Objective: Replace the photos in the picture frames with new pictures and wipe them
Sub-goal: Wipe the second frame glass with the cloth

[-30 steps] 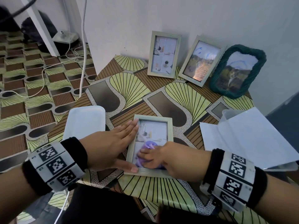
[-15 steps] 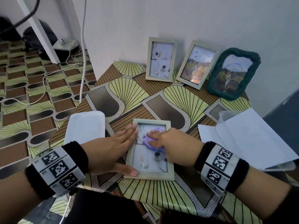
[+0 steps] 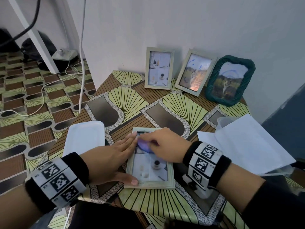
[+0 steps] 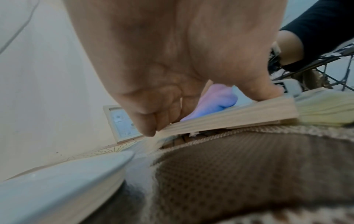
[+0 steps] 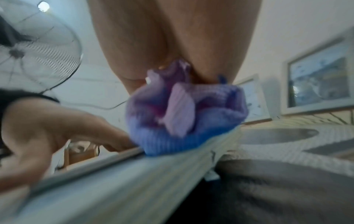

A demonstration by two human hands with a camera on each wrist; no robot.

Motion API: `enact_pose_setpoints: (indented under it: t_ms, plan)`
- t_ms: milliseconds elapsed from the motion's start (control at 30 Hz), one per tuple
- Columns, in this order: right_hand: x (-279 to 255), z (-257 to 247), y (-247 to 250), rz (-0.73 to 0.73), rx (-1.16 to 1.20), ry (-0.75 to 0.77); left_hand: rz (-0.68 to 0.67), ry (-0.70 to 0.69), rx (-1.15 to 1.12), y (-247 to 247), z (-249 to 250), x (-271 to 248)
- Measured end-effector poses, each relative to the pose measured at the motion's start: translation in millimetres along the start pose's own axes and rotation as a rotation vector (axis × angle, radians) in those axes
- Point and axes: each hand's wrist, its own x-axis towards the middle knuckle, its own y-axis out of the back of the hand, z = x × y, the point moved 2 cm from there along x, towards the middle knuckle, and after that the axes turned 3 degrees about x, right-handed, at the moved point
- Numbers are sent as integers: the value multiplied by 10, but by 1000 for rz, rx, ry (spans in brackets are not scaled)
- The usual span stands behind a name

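A pale wooden picture frame [image 3: 155,185] lies flat near the table's front edge, with a photo of a cup behind its glass. My left hand [image 3: 113,160] lies flat along its left side, fingers straight, thumb on the lower left corner; the frame's edge [image 4: 229,116] shows under the fingers. My right hand [image 3: 165,144] presses a bunched purple cloth [image 3: 144,145] onto the upper left part of the glass. The cloth [image 5: 184,118] is gripped under the fingers. Three more frames lean on the wall: a pale one [image 3: 159,70], a tilted pale one [image 3: 194,72], a green woven one [image 3: 230,80].
A white plastic lid [image 3: 84,138] lies left of the flat frame. White paper sheets over a clear container [image 3: 247,144] sit on the right. Cables [image 3: 41,90] trail on the patterned floor to the left. A fan [image 5: 36,45] stands behind.
My right hand with the cloth has slid from the lower part of the glass up to its top left. The left hand has stayed on the frame's left side.
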Motion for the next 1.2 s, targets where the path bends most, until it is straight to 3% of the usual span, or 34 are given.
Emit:
enact_pose_setpoints:
  t_ms: [133, 300, 467, 533, 700, 767, 867, 967, 1200]
  plan:
    - [-189, 91, 88, 246, 501, -122, 66, -4, -103, 65, 3, -17]
    - [-542, 287, 28, 454, 786, -249, 205, -55, -224, 205, 43, -29]
    - [-754, 315, -146, 344, 1206, -375, 428, -82, -322, 406, 293, 29]
    - [-794, 305, -218, 318, 1331, -428, 384, -50, -327, 417, 411, 123]
    - [-801, 234, -256, 330, 1473, -470, 84, 35, -142, 326, 632, 358]
    - [-793, 225, -274, 311, 1508, -448, 65, 56, -108, 313, 668, 406]
    - [-760, 219, -294, 313, 1536, -416, 145, 64, -68, 334, 677, 461]
    - [-716, 202, -310, 321, 1622, -368, 184, -14, -21, 366, 679, 465]
    - [-724, 184, -274, 280, 1553, -458, 1, -142, -101, 438, 428, 320]
